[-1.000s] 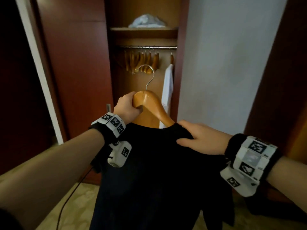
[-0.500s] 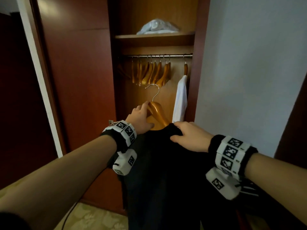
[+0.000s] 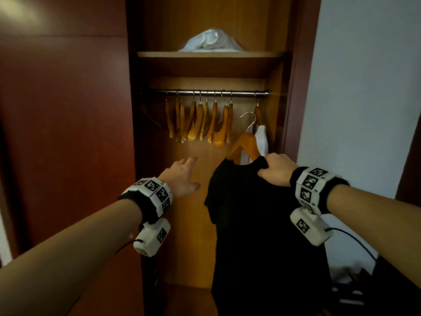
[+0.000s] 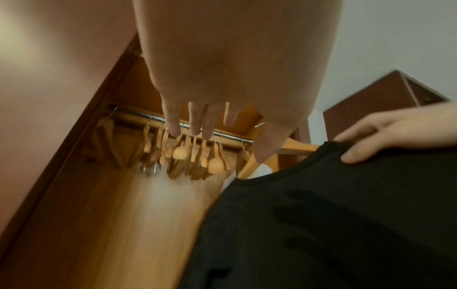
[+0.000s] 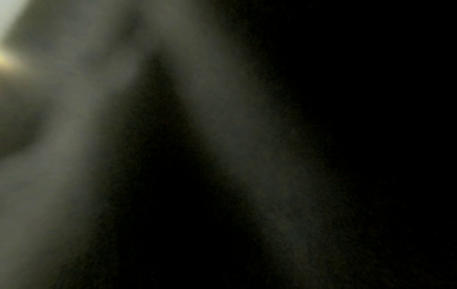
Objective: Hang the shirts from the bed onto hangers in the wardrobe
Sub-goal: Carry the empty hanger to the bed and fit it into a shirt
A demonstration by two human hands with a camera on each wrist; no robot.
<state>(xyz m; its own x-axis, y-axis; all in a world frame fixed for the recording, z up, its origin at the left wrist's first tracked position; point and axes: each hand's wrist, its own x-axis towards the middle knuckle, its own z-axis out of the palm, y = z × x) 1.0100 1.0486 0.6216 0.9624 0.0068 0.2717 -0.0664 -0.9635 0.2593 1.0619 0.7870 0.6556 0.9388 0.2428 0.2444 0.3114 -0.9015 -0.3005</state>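
Observation:
A black shirt (image 3: 255, 213) hangs on a wooden hanger (image 3: 247, 143) with a metal hook (image 3: 248, 116), held up inside the open wardrobe just below the rail (image 3: 205, 92). My right hand (image 3: 276, 171) grips the shirt's right shoulder together with the hanger arm under it. My left hand (image 3: 182, 176) is off the hanger, fingers stretched out toward the empty hangers (image 3: 200, 124), holding nothing. In the left wrist view the left fingers (image 4: 193, 121) point at the rail (image 4: 222, 135) and the black shirt (image 4: 333, 215) fills the lower right. The right wrist view is dark and blurred.
Several empty wooden hangers crowd the left and middle of the rail. A white garment (image 3: 260, 142) hangs at the rail's right end, right behind the held hanger. A shelf (image 3: 209, 54) above carries a white bundle (image 3: 210, 41). The red-brown wardrobe door (image 3: 63, 133) stands at left.
My left hand let go of the hanger and reached out toward the empty hangers. My right hand carried the shirt and hanger up and right, close to the rail. I have stepped closer to the wardrobe.

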